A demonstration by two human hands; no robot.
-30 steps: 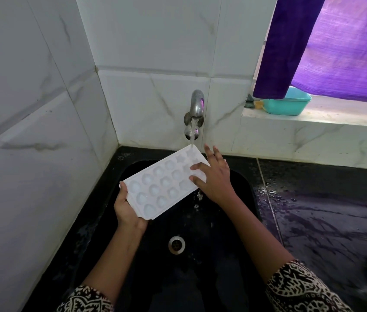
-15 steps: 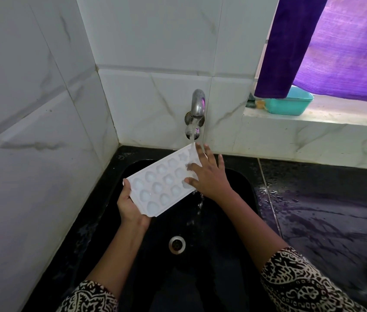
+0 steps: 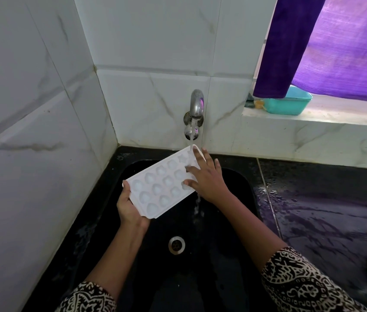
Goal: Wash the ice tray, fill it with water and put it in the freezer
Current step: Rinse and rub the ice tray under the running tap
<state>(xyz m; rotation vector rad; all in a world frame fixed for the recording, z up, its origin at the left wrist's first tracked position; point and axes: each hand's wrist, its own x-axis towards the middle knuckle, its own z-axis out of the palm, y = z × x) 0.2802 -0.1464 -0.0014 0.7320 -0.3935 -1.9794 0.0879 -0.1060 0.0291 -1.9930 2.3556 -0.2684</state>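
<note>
Ice tray point(image 3: 160, 188) under tap point(image 3: 195, 104) stream; left hand point(image 3: 131, 207) grip clamps near end, right hand point(image 3: 207, 179) spread flat on far end.

The right hand point(image 3: 207, 176) hides the ice tray's point(image 3: 155, 190) far cells.

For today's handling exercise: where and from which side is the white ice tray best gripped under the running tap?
Probably the ice tray near short end, from below-left, as the left hand does: flat rim, cavities stay clear, far end tilts up under the tap.

White matt plastic ice tray point(image 3: 162, 188), shiny metal tap point(image 3: 196, 104), glossy wet black sink point(image 3: 241, 183), polished marble-look wall tiles point(image 3: 151, 41), coarse-weave purple cloth curtain point(image 3: 346, 46).
</note>
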